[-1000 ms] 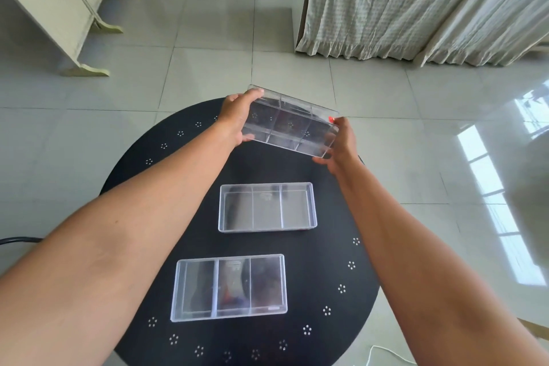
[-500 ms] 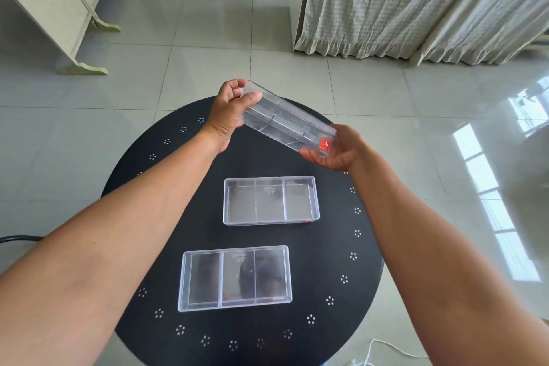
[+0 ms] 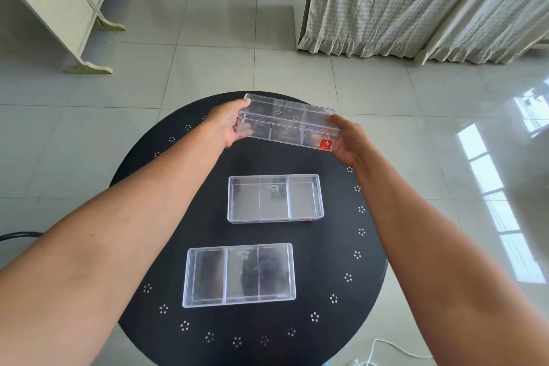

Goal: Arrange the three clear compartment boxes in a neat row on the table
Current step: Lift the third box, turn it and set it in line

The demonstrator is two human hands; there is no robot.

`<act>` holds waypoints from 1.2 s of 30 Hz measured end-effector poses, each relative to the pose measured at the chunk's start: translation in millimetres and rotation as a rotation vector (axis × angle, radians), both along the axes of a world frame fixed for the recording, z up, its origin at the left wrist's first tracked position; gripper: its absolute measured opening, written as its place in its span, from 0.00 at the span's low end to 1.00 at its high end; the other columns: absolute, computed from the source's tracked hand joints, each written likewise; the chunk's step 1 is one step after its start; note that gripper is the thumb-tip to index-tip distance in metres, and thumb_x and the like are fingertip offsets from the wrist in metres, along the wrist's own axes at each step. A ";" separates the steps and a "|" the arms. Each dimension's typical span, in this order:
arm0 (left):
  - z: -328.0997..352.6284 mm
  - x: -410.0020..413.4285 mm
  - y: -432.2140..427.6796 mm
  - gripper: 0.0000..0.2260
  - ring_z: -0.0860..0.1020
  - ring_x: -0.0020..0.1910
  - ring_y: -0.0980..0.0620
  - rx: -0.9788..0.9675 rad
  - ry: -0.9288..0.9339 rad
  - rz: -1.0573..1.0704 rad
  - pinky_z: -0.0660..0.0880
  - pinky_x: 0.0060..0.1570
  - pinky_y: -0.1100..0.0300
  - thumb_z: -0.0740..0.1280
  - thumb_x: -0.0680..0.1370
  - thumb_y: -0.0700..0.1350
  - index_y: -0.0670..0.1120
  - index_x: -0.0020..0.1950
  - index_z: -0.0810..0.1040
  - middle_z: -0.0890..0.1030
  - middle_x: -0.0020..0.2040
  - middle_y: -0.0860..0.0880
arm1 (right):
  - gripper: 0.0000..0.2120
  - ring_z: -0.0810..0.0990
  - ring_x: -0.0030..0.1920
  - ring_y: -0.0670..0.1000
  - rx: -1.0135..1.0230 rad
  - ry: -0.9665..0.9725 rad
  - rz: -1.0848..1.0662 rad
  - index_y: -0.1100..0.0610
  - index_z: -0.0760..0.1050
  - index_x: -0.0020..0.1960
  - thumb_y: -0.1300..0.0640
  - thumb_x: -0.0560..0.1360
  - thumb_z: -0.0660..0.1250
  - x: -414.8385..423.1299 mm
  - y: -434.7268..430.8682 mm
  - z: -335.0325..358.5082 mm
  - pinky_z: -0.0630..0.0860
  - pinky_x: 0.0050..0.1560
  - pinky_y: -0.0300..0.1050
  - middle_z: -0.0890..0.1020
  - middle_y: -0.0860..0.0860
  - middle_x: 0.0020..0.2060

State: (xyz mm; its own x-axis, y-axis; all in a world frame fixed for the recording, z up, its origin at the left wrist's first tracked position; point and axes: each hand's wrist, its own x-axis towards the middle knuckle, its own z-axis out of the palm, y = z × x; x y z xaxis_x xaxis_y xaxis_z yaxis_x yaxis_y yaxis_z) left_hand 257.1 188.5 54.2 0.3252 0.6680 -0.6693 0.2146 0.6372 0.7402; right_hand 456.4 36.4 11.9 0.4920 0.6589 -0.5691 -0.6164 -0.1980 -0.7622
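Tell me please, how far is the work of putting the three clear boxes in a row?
Done: the near box and the middle box lie flat on the black table, though offset sideways. In hand: the left hand and right hand hold the third box, tilted, over the far side. Left: set it down and line up all three.

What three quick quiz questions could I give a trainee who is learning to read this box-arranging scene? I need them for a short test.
1. True or false: all three clear boxes lie flat on the round black table.
2. Which hand is nearest the red sticker?
A. left hand
B. right hand
3. Fill in: the middle box and the near box each show ___ compartments.

Key:
1. False; the far box is held tilted by both hands.
2. B.
3. Three.
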 end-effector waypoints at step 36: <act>-71.2 38.3 -30.9 0.29 0.71 0.70 0.47 0.207 0.284 -0.238 0.67 0.62 0.62 0.62 0.78 0.32 0.47 0.78 0.60 0.69 0.75 0.47 | 0.23 0.77 0.40 0.48 -0.424 -0.379 0.071 0.57 0.75 0.65 0.70 0.73 0.55 12.0 -8.3 -45.0 0.72 0.33 0.38 0.80 0.46 0.42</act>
